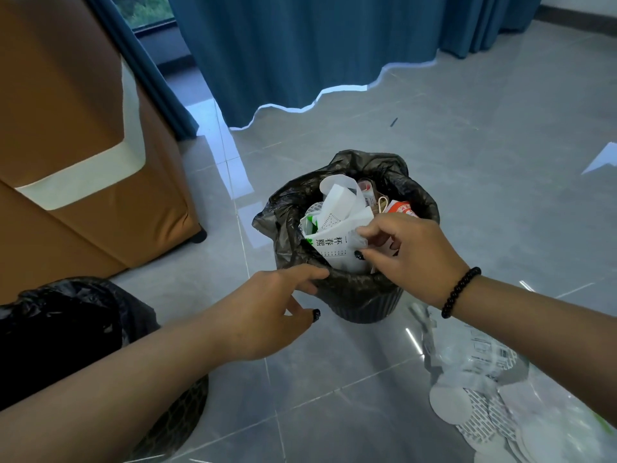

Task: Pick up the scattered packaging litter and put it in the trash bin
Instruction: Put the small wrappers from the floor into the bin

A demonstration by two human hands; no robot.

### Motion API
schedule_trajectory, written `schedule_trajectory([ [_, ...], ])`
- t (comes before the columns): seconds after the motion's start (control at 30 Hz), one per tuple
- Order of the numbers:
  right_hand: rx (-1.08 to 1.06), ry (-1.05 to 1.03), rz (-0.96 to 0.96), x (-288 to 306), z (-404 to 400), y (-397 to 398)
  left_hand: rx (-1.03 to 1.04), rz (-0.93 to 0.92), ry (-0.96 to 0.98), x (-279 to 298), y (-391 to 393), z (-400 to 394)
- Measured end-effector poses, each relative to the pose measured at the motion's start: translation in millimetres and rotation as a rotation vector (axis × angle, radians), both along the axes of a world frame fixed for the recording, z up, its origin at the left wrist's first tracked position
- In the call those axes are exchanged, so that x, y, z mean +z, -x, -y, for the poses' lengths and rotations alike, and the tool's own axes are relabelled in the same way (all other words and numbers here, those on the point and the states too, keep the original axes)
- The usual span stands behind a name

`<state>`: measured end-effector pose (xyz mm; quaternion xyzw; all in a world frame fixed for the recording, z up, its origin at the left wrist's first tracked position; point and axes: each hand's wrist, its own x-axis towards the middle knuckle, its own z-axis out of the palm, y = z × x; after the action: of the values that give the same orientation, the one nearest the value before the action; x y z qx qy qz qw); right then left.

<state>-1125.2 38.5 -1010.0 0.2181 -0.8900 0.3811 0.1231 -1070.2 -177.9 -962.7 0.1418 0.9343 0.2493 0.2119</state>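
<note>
A small dark trash bin (360, 304) lined with a black plastic bag stands on the tiled floor in the middle of the view, filled with packaging. A white paper bag with printed characters (337, 235) sits on top of the pile inside it. My right hand (410, 252) is over the bin's opening, and its thumb and fingers pinch the white bag's edge. My left hand (270, 309) reaches to the bin's near rim, its fingers touching the black liner. A clear plastic bag with white dotted discs (484, 399) lies on the floor at the lower right.
A second black-bagged bin (66, 329) is at the lower left, partly behind my left arm. A brown upholstered piece of furniture (76, 155) fills the left side. Blue curtains (317, 45) hang at the back. A white scrap (601, 160) lies at the right edge.
</note>
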Motion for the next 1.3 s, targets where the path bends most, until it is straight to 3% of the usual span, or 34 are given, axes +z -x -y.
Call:
schedule_trajectory([
  [0.3,-0.011,0.016,0.024,-9,-16,-11,-0.074,0.057,0.037,-9,6,-11],
  [0.43,-0.023,0.149,-0.107,-1,-32,-21,-0.111,0.099,0.042,-14,9,-21],
  [0.53,-0.156,0.218,-0.161,-5,-56,-29,-0.152,0.144,0.045,-19,9,-33],
  [0.67,-0.364,0.209,0.075,-46,-94,-42,-0.194,0.176,0.047,-26,11,-43],
  [0.83,-0.269,-0.189,0.527,-120,-128,-81,-0.199,0.221,0.041,-33,14,-51],
  [1.07,-0.138,-0.719,0.664,-156,-132,-77,-0.168,0.288,0.05,-42,17,-60],
  [1.17,-0.193,-0.672,0.737,-157,-127,-67,-0.152,0.299,0.039,-47,19,-66],
  [1.3,-0.344,-0.307,0.737,-139,-127,-61,-0.169,0.319,0.031,-55,17,-79],
])
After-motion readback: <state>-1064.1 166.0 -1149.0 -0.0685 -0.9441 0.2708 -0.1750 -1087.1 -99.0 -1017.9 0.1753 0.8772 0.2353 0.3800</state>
